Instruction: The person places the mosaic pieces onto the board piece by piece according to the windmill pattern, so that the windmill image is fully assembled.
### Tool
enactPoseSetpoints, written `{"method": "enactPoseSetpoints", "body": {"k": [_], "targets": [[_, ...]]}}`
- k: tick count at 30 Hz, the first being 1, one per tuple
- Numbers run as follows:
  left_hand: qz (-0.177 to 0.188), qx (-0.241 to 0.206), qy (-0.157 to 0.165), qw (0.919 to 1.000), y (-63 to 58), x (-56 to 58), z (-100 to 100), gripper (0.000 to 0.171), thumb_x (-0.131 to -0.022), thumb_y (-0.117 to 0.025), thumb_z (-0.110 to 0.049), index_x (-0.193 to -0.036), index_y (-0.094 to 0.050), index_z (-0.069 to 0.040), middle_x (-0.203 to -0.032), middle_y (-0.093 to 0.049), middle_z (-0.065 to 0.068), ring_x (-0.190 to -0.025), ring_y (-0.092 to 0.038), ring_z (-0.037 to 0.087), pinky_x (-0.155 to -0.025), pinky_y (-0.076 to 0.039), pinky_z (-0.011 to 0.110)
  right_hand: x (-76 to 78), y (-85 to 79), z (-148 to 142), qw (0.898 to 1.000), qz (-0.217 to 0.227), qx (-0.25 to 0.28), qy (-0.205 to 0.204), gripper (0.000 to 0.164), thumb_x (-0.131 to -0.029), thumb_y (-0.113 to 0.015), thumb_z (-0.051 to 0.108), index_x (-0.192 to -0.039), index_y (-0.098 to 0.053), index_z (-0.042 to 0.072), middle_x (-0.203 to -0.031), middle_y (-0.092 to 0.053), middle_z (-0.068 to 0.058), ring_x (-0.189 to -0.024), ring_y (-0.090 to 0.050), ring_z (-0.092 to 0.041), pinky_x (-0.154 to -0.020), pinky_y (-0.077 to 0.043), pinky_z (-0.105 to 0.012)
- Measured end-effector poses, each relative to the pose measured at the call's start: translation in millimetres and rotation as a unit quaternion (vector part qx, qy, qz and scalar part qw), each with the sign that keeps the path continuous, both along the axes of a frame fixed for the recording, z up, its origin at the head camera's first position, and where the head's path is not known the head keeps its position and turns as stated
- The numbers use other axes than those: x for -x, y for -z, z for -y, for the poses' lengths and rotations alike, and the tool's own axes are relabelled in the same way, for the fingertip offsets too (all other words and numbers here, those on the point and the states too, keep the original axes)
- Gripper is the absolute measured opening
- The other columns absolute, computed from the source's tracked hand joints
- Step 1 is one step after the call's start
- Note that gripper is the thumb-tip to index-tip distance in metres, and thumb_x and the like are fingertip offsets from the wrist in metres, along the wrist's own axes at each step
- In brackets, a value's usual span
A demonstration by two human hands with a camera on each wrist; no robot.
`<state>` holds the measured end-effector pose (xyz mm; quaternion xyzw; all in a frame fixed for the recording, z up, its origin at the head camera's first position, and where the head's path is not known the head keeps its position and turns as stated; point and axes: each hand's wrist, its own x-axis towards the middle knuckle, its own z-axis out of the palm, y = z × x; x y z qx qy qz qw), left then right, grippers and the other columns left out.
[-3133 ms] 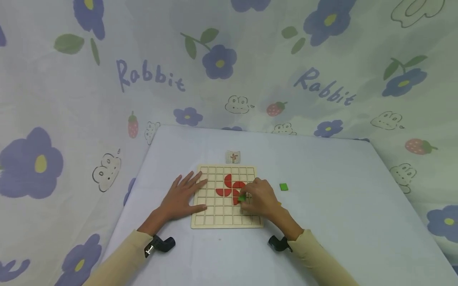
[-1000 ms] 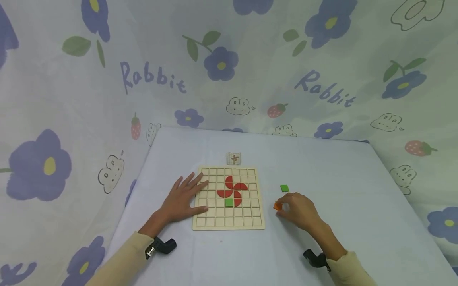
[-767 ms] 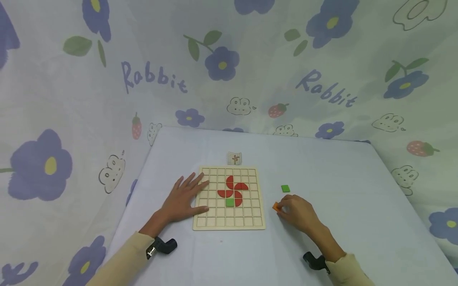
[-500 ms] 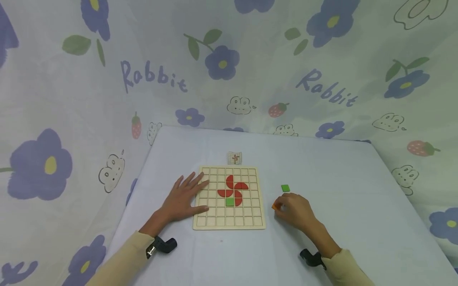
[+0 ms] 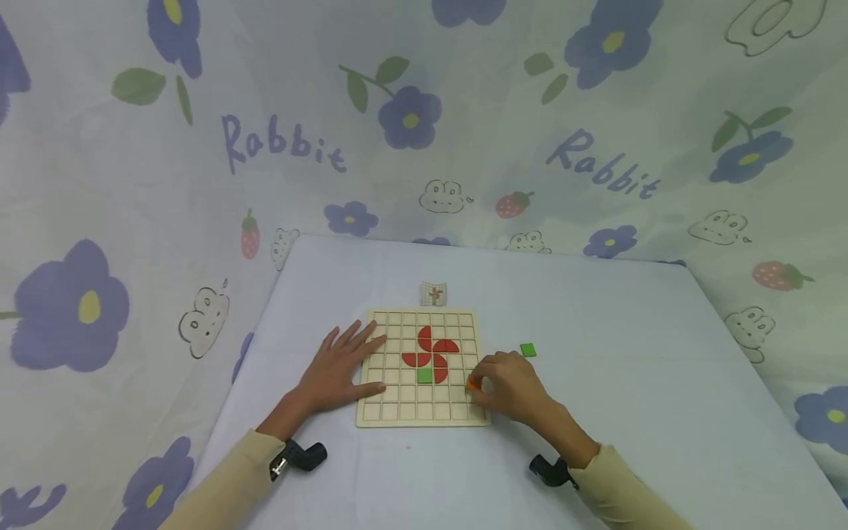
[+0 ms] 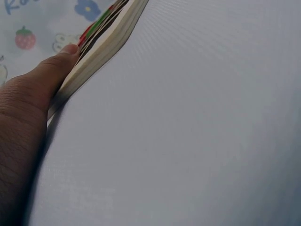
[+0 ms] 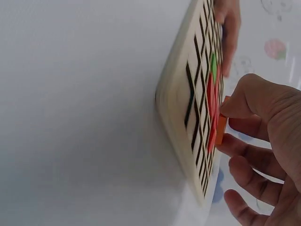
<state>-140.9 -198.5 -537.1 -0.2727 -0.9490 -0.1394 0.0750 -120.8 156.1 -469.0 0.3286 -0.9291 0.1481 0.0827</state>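
A square wooden grid board (image 5: 400, 412) lies on the table. Four red half-round pieces (image 5: 415, 359) form a pinwheel in its middle, and a green square tile (image 5: 425, 375) sits in a cell below them. My left hand (image 5: 336, 372) rests spread on the board's left edge; its thumb shows on the rim in the left wrist view. Over the board's right side, my right hand (image 5: 510, 386) pinches an orange tile (image 7: 222, 128) between thumb and fingertips. The fingers hide part of that tile.
Another green square tile (image 5: 528, 350) lies on the white table (image 5: 636, 353) right of the board. Behind the board is a small patterned card (image 5: 433, 294) with a pinwheel picture. A printed cloth (image 5: 490, 132) hangs behind and around the table.
The green tile was set into the board, then my right hand went right and took hold of the orange tile. It has since carried it left over the board. My left hand stayed still.
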Motion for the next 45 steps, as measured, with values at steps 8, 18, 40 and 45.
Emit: {"method": "enactPoseSetpoints", "body": {"k": [8, 18, 40, 45], "targets": [[-0.001, -0.001, 0.005, 1.0, -1.3, 0.8, -0.2, 0.091, -0.083, -0.047, -0.081, -0.154, -0.036, -0.026, -0.162, -0.022, 0.002, -0.148, -0.014, 0.03, -0.115, -0.007, 0.057, -1.9, 8.4, 43.8, 0.994, -0.063, 0.02, -0.091, 0.013, -0.068, -0.081, 0.02, -0.08, -0.078, 0.022, -0.08, -0.069, 0.011, -0.076, -0.058, -0.01, -0.069, -0.045, -0.029], [0.008, -0.009, 0.012, 0.9999, -6.8, -1.0, -2.0, 0.09, -0.083, -0.051, -0.077, -0.154, -0.036, -0.025, -0.161, -0.023, 0.004, -0.148, -0.015, 0.031, -0.116, -0.006, 0.057, -4.0, 14.0, 67.0, 0.988, -0.074, -0.031, -0.132, 0.007, -0.075, -0.077, 0.021, -0.082, -0.079, 0.023, -0.081, -0.067, 0.009, -0.08, -0.054, -0.013, -0.066, -0.037, -0.03], [0.01, -0.002, 0.008, 0.9999, -9.6, -1.4, -1.3, 0.091, -0.083, -0.047, -0.08, -0.154, -0.035, -0.024, -0.162, -0.023, 0.004, -0.148, -0.014, 0.031, -0.116, -0.006, 0.057, -14.5, 7.4, 58.7, 0.994, -0.015, 0.02, -0.109, 0.007, -0.08, -0.082, 0.01, -0.085, -0.079, 0.015, -0.082, -0.068, 0.006, -0.076, -0.056, -0.011, -0.066, -0.046, -0.024], [0.011, -0.003, 0.004, 0.9999, -7.6, -0.6, -0.5, 0.091, -0.083, -0.047, -0.08, -0.155, -0.034, -0.025, -0.162, -0.022, 0.003, -0.148, -0.014, 0.03, -0.116, -0.005, 0.057, 3.9, 1.9, 33.8, 0.998, -0.014, 0.038, -0.046, 0.01, -0.08, -0.083, 0.014, -0.089, -0.079, 0.015, -0.088, -0.071, 0.006, -0.077, -0.057, -0.012, -0.063, -0.045, -0.026]]}}
